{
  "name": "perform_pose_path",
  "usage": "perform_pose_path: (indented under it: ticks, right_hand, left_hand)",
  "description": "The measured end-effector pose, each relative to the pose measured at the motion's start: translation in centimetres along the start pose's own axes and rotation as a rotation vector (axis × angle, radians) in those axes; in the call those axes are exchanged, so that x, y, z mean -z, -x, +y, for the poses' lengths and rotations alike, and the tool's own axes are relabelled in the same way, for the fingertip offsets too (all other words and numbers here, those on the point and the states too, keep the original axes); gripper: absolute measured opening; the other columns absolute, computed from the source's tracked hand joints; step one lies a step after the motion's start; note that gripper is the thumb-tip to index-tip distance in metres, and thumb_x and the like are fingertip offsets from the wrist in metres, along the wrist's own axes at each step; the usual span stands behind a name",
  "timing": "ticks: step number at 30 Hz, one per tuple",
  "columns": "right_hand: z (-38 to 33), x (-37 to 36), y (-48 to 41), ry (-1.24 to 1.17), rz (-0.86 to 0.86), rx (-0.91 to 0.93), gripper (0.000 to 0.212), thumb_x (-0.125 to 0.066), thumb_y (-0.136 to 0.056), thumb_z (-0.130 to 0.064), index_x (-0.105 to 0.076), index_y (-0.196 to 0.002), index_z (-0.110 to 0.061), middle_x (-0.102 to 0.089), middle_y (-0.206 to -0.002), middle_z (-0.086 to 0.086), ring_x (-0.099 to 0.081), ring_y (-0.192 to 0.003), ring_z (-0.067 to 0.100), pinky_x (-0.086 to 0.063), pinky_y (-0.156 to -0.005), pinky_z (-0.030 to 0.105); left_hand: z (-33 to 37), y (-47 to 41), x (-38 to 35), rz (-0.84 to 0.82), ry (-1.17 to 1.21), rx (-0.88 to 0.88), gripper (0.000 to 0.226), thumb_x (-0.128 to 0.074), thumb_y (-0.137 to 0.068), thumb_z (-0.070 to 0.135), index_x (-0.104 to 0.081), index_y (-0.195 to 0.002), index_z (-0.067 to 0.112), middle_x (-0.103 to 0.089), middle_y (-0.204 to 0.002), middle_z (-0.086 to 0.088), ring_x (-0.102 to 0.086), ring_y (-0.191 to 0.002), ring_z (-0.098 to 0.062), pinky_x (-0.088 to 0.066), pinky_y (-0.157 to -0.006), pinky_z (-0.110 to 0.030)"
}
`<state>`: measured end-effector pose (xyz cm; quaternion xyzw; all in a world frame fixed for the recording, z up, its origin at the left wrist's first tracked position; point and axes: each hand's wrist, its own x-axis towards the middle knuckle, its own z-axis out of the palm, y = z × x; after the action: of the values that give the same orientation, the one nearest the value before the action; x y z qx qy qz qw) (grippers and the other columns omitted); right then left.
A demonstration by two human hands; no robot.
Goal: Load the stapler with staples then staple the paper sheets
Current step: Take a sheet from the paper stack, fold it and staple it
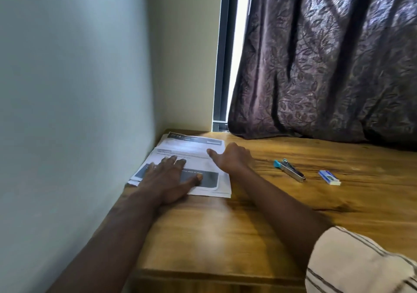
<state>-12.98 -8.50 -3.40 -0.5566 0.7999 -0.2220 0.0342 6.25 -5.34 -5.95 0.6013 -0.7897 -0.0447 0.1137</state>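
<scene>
Past the striped sleeve [361, 263], the paper sheets [198, 151] are pressed flat under the left hand [169, 177], fingers straight, and met at their edge by the right hand [233, 159], thumb out, grip not discernible; squaring is judged underway, so the untouched stapler [290, 170] and staple box [329, 177], off to the right, must be reached next.

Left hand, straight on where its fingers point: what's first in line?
Left hand lies flat on the paper sheets; ahead is only more paper, then probably the back wall. Stapler is well off-line.
</scene>
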Motion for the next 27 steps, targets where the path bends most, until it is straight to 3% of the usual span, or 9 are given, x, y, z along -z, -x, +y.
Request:
perform_pose_path:
  ticks: [5, 9, 16, 19, 24, 27]
  right_hand:
    - [-0.7, -0.5, -0.9, -0.066, -0.049, -0.080, 0.084, -0.069, -0.075, -0.073, -0.052, -0.135, -0.018, -0.056, -0.142, 0.009, -0.048, -0.133, 0.036, -0.043, -0.105, 0.047]
    - [-1.5, -0.5, -0.1, 0.090, 0.038, 0.001, 0.077, -0.060, -0.084, -0.071, -0.050, -0.137, -0.017, -0.055, -0.142, 0.010, -0.046, -0.132, 0.034, -0.040, -0.103, 0.045]
    - [-2.3, -2.0, 3.2, 0.244, 0.174, 0.233, 0.042, -0.050, -0.099, -0.050, -0.060, -0.125, -0.020, -0.067, -0.122, 0.008, -0.058, -0.117, 0.029, -0.038, -0.099, 0.044]
    - [-1.4, -2.3, 2.5, 0.110, 0.217, 0.230, 0.034, -0.059, -0.098, -0.039, -0.063, -0.129, -0.024, -0.069, -0.121, 0.004, -0.058, -0.117, 0.027, -0.041, -0.098, 0.041]
    - [-0.7, -2.5, 1.2, -0.314, 0.282, 0.187, 0.017, -0.074, -0.086, -0.017, -0.078, -0.100, -0.024, -0.078, -0.098, -0.004, -0.069, -0.096, 0.018, -0.057, -0.082, 0.034]
    - [-0.6, -2.3, 1.0, -0.463, 0.329, 0.177, 0.016, -0.076, -0.083, -0.016, -0.080, -0.097, -0.023, -0.079, -0.092, -0.006, -0.071, -0.087, 0.012, -0.058, -0.081, 0.033]
  left_hand:
    - [-0.1, -0.1, -0.1, -0.002, 0.021, 0.001, 0.091, -0.032, -0.087, 0.084, -0.026, -0.160, 0.028, -0.019, -0.170, -0.002, -0.015, -0.156, -0.021, -0.009, -0.126, -0.052]
    - [0.0, 0.0, 0.2, -0.001, 0.015, -0.006, 0.090, -0.033, -0.089, 0.082, -0.027, -0.159, 0.027, -0.021, -0.169, -0.002, -0.018, -0.156, -0.021, -0.011, -0.126, -0.053]
    - [-0.2, -0.2, 0.0, 0.013, 0.002, -0.012, 0.090, -0.031, -0.088, 0.084, -0.030, -0.158, 0.028, -0.025, -0.168, -0.003, -0.022, -0.155, -0.022, -0.015, -0.124, -0.055]
    - [-0.4, -0.4, -0.2, 0.023, 0.023, -0.007, 0.088, -0.033, -0.089, 0.082, -0.032, -0.157, 0.027, -0.028, -0.167, -0.002, -0.024, -0.154, -0.022, -0.016, -0.124, -0.057]
    - [-0.3, -0.3, -0.1, 0.031, 0.044, 0.004, 0.085, -0.036, -0.090, 0.080, -0.034, -0.156, 0.027, -0.034, -0.164, -0.001, -0.028, -0.151, -0.023, -0.018, -0.123, -0.058]
    - [-0.4, -0.3, 0.0, 0.034, 0.048, -0.003, 0.083, -0.038, -0.090, 0.079, -0.036, -0.155, 0.027, -0.037, -0.162, 0.000, -0.031, -0.150, -0.022, -0.019, -0.123, -0.057]
